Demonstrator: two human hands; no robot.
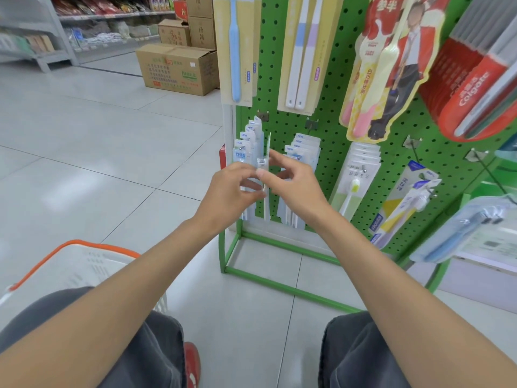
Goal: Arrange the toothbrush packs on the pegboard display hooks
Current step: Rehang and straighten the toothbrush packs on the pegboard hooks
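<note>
A shop: stocked aisle shelves (106, 16), cardboard cartons (179, 68), and a green pegboard (330, 121) hung with toothbrush packs (302, 152).

Two hands (232, 191) (296, 186), one pegboard (334, 107), one basket (75, 243), one shoe (192, 365).

I see bright, even overhead store light. Soft glare patches sit on the floor tiles (70, 200). Far shelves (92, 26) look blurred; the right edge bends with wide-angle distortion.

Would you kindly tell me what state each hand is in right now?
The left hand pinches the toothbrush pack.
The right hand pinches the same pack near its top.
</note>
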